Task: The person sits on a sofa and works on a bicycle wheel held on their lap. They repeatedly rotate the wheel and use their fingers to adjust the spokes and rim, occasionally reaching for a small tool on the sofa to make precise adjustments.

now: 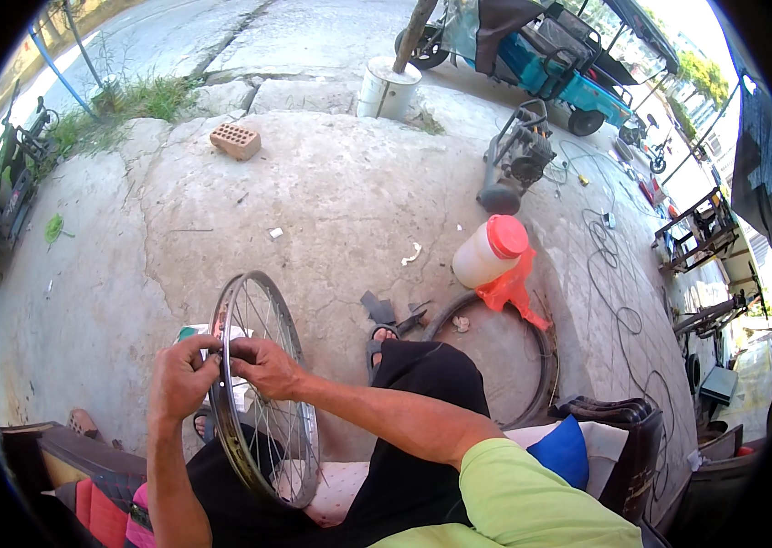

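Note:
A bare bicycle wheel (224,411) with thin spokes stands upright and slightly tilted between my legs, its lower part against my lap. My left hand (183,376) is closed in a pinch at the outer side of the rim; what its fingertips hold is too small to make out. From the other side, my right hand (264,367) grips the rim among the spokes, its fingertips close to those of the left. Behind the wheel, a white and green package (192,332) is partly hidden by the rim and my hands.
A black tyre (546,370) lies right of my knee, beside a whitish plastic jar (480,259) with a red lid and an orange-red bag (512,290). Farther off are an air compressor (518,160), a perforated brick (235,141), loose cables (619,310) and a blue three-wheeler (546,78).

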Available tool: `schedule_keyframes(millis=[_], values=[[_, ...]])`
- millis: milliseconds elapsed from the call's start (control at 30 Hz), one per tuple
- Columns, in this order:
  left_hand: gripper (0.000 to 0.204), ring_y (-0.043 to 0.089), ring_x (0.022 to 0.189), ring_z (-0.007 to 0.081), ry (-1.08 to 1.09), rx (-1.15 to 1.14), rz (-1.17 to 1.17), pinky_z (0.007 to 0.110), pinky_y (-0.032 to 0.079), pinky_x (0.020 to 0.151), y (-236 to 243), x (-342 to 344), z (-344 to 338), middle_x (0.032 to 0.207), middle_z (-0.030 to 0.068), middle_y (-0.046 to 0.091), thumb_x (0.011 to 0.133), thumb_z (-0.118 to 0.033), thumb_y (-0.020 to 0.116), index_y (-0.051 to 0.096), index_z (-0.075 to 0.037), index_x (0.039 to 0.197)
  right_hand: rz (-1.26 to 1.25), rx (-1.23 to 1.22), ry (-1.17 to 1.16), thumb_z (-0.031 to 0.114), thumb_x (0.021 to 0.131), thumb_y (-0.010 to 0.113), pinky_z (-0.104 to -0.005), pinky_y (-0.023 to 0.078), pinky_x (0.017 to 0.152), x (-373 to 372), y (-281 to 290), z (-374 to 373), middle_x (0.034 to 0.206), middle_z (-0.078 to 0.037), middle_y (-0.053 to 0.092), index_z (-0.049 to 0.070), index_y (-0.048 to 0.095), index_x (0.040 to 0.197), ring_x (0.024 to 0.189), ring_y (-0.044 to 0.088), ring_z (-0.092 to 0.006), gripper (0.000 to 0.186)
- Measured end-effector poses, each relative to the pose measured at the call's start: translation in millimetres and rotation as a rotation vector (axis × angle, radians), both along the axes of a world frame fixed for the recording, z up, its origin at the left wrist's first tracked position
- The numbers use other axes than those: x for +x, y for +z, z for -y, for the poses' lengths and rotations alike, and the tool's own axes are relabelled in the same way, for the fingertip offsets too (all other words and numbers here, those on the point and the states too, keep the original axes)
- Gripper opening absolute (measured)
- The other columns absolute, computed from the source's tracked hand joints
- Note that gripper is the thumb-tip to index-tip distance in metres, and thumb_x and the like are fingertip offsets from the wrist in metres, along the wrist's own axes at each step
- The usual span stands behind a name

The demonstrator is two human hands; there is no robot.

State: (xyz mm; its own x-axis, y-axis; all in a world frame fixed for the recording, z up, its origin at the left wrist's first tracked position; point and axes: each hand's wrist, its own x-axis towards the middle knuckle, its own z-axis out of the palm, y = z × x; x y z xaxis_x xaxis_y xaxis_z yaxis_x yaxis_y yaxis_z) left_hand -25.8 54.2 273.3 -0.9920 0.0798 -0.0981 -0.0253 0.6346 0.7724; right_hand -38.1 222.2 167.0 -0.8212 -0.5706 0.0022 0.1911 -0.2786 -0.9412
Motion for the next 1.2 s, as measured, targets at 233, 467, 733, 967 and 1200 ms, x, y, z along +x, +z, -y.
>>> schedule_keyframes(millis=[233,467,733,967,1200], values=[[0.012,0.042,0.047,0.0078,0.005,0.009,-0.064,0.03,0.036,0.046,-5.6,0.1,-0.8,0.051,0.0026,0.046,0.081,-0.008,0.069,0.073,-0.004,0.09,-0.008,0.012,0.016,0.004,0.096,0.056,-0.0312,0.048,0.096,0.6,4.3,-2.4,0.112,-0.009,0.068,-0.005,0.061,0.123,0.106,0.06,-0.0132,0.029],[0.012,0.043,0.046,0.0081,-0.05,-0.014,-0.005,0.03,0.037,0.046,-1.6,-2.4,4.3,0.05,0.0031,0.046,0.08,-0.009,0.07,0.073,-0.004,0.091,-0.027,-0.002,-0.027,0.008,0.097,0.059,-0.0286,0.049,0.082,3.1,5.3,0.4,0.098,-0.003,0.066,-0.003,0.063,0.114,0.091,0.058,-0.0096,0.021],[0.011,0.042,0.046,0.0074,-0.001,-0.003,-0.065,0.029,0.035,0.045,-0.5,-0.3,-2.8,0.05,0.0012,0.045,0.08,-0.008,0.07,0.072,-0.004,0.089,-0.04,0.013,-0.026,0.008,0.097,0.059,-0.028,0.049,0.082,2.7,0.1,0.9,0.098,-0.003,0.065,-0.002,0.062,0.117,0.092,0.058,-0.0098,0.023],[0.012,0.041,0.046,0.0081,-0.002,0.048,-0.037,0.03,0.035,0.046,-10.0,-1.1,4.0,0.05,0.0016,0.044,0.079,-0.007,0.07,0.072,-0.003,0.091,-0.051,0.022,-0.011,0.009,0.097,0.059,-0.0283,0.049,0.083,2.5,3.8,0.5,0.099,-0.004,0.065,-0.003,0.062,0.118,0.092,0.058,-0.0103,0.025],[0.011,0.041,0.046,0.0084,-0.016,0.014,-0.056,0.03,0.036,0.046,-0.4,-0.2,0.9,0.05,0.0021,0.045,0.079,-0.007,0.07,0.072,-0.003,0.089,-0.034,0.014,-0.01,0.01,0.096,0.059,-0.0291,0.05,0.084,3.3,12.3,-1.5,0.099,-0.004,0.065,-0.003,0.062,0.119,0.092,0.058,-0.0105,0.026]])
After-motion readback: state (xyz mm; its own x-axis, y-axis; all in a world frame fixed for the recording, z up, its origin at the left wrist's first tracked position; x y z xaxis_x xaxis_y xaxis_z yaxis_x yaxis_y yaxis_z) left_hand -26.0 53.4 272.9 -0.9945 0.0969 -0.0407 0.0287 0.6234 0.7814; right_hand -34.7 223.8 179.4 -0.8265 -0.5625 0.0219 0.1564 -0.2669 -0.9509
